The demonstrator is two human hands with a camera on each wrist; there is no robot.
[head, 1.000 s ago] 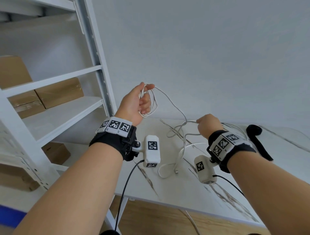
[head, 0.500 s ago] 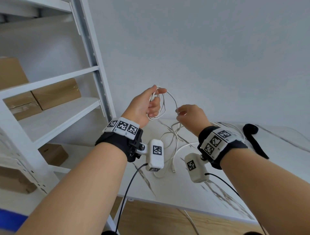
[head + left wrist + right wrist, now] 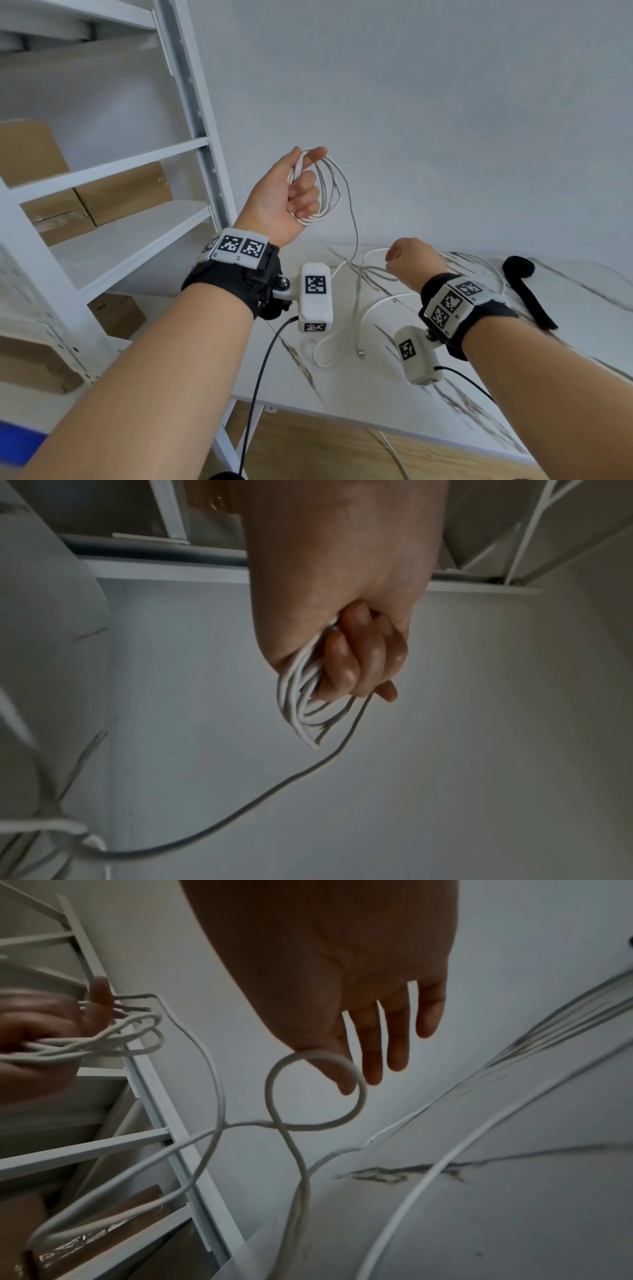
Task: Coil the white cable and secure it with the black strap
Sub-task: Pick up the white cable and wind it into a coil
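Observation:
My left hand (image 3: pixel 298 195) is raised in front of the wall and grips a coil of several loops of the white cable (image 3: pixel 325 192). The left wrist view shows the fingers (image 3: pixel 356 664) curled round the bundle (image 3: pixel 301 704). One strand runs down from the coil to the loose cable on the table, whose plug end (image 3: pixel 360 351) lies flat. My right hand (image 3: pixel 411 260) hovers lower, over the table. Its fingers (image 3: pixel 377 1042) are straight, and a loop of cable (image 3: pixel 270 1088) is draped over the index finger. The black strap (image 3: pixel 519 267) lies on the table to the right, untouched.
The white marble-patterned table (image 3: pixel 342 394) stands against a plain wall. A white metal shelf unit (image 3: pixel 137 236) holding cardboard boxes (image 3: pixel 126 192) stands close on the left. Black camera leads hang from both wrists.
My right hand has moved from beside the left hand down and right towards the table. The left hand has risen a little and holds a fuller coil.

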